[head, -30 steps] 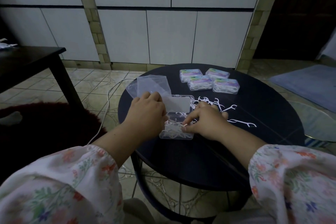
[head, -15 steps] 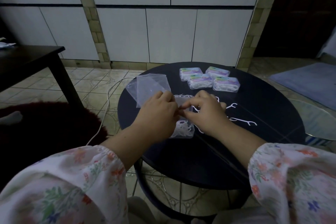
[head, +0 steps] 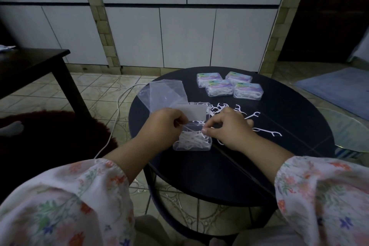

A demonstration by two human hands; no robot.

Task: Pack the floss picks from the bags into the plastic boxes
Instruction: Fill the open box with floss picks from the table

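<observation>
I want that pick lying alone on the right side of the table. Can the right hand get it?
Probably yes. The lone pick lies flat on the table, just right of the right hand, with nothing between them. But the hand already pinches a pick over the open box, so it would need to drop that first.

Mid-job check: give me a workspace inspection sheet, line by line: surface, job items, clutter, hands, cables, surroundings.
Surface: round dark table, dim light.
Job's things: open plastic box partly filled with picks, lid up; four closed filled boxes at the far edge; loose floss picks to the right; empty clear bags to the left.
Clutter: nothing seen.
Hands: left hand and right hand pinch one floss pick between them over the open box.
Cables: white cable on the floor to the left.
Surroundings: white cabinets, tiled floor, dark side table, blue mat.
</observation>
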